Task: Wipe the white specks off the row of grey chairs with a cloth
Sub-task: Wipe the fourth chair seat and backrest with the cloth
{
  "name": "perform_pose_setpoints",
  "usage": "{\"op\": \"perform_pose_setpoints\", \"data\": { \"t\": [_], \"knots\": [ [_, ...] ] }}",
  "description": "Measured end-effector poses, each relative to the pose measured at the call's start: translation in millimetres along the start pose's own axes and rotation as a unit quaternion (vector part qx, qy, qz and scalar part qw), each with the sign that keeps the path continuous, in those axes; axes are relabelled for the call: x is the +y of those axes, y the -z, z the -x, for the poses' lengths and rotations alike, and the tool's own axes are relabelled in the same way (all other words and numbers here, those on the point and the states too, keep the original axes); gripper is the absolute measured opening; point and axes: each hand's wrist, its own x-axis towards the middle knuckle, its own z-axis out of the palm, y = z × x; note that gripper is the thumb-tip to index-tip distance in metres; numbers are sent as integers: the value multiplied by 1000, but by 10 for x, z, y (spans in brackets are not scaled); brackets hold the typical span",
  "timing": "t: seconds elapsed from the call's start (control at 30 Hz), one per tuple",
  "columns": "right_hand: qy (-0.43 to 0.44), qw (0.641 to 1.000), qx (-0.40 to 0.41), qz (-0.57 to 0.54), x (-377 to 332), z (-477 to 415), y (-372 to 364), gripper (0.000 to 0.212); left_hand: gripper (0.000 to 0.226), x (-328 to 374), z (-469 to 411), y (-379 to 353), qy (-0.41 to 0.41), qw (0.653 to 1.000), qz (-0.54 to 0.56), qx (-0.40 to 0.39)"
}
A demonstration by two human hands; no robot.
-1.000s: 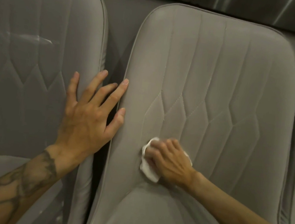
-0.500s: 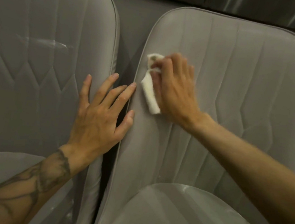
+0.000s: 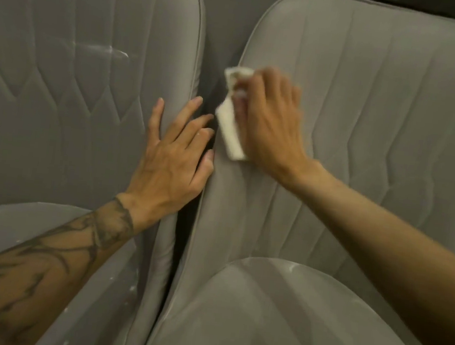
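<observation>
Two grey padded chairs stand side by side. My right hand holds a folded white cloth against the left edge of the right chair's backrest. My left hand lies flat with spread fingers on the right edge of the left chair's backrest, its fingertips reaching into the gap between the chairs. White specks dot the left chair's seat beside my tattooed forearm. A pale smear crosses the left backrest.
A narrow dark gap runs between the two chairs. The right chair's seat cushion fills the lower middle, with faint white marks along its rim. A dark wall strip runs behind the chair tops.
My right hand carried the cloth from the lower backrest up to its upper left edge, then slid a little down along that edge. My left hand has stayed in place.
</observation>
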Motion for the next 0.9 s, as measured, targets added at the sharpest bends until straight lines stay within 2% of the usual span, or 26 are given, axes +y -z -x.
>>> {"op": "perform_pose_setpoints", "data": {
  "t": [0.1, 0.17, 0.23, 0.37, 0.47, 0.5, 0.57, 0.63, 0.67, 0.73, 0.83, 0.9],
  "knots": [
    [-81, 996, 39, 27, 43, -274, -57, 25, 34, -12, 9, 6, -2, 1000, 6, 0],
    [-128, 991, 47, 10, -102, -49, -115, 25, 35, -26, 53, 16, -18, 1000, -5, -10],
    [-139, 990, 25, -28, -314, 413, -122, 23, 36, -41, 94, 15, -34, 999, -15, -14],
    [-118, 978, -112, -131, -667, 1565, 14, 19, 35, -28, 115, -10, -30, 999, -25, -6],
    [-76, 968, -209, -117, -748, 2071, 93, 12, 43, -8, 105, -22, -22, 999, -26, -3],
    [-101, 965, -215, -108, -739, 2066, 79, 9, 45, -7, 105, -25, -21, 999, -28, -4],
    [-207, 954, -195, -92, -752, 1939, 34, 8, 46, -5, 102, -36, -21, 999, -30, -2],
    [-269, 938, -197, -93, -840, 1910, 43, 13, 46, -10, 100, -52, -21, 999, -31, 3],
    [-267, 930, -224, -114, -918, 1975, 85, 19, 46, -13, 104, -64, -21, 999, -33, 6],
    [-202, 913, -316, -161, -1058, 2144, 254, 27, 45, -29, 112, -88, -23, 999, -34, 16],
    [-105, 892, -404, -174, -965, 2263, 508, 26, 43, -43, 119, -123, -29, 998, -36, 32],
    [-141, 889, -412, -144, -804, 2303, 657, 28, 42, -48, 125, -138, -31, 998, -37, 39]
  ]
}}
